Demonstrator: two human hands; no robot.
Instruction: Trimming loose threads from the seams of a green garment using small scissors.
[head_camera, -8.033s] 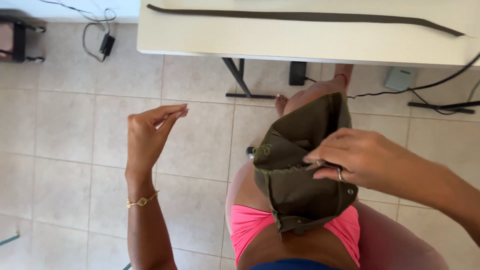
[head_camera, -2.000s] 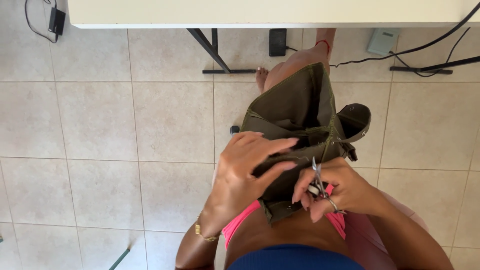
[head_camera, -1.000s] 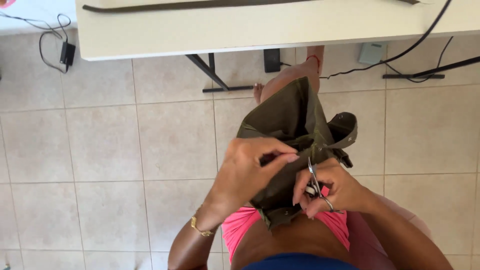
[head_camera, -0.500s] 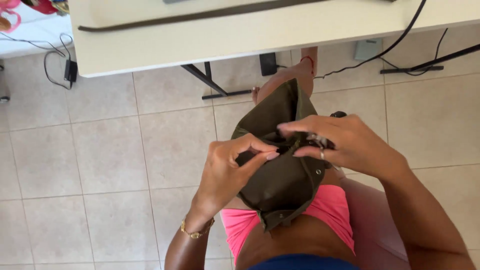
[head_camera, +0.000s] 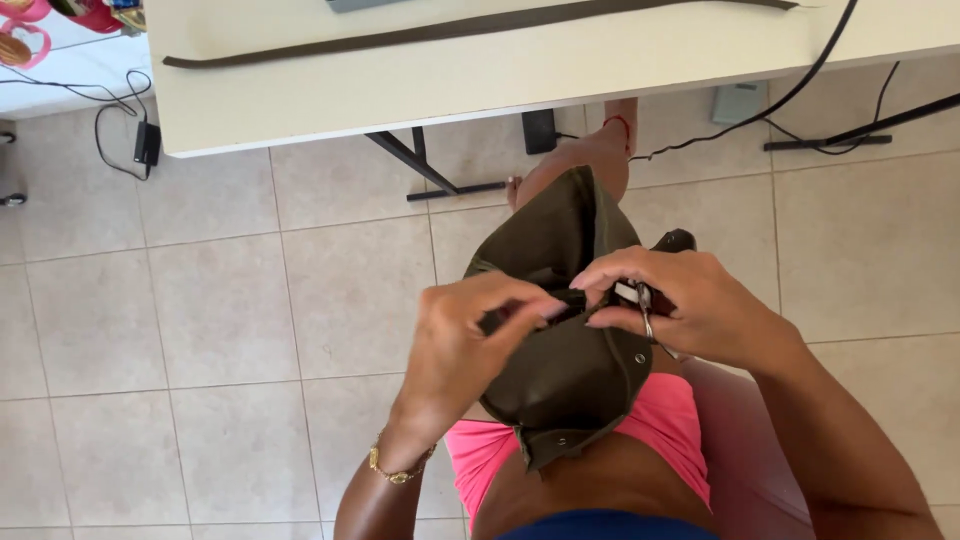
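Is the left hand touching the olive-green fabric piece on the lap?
Touching. The head view shows the left hand with its fingertips pinching a fold of the olive-green fabric piece, next to the right hand, no gap visible.

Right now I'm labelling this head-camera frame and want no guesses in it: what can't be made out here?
- Small metal tool in the right hand: mostly covered by its fingers, kind unclear.
- Spot on the olive fabric piece that both hands pinch: hidden by left hand fingertips.
- Long olive strap on the white table: right end cut off near the top edge.
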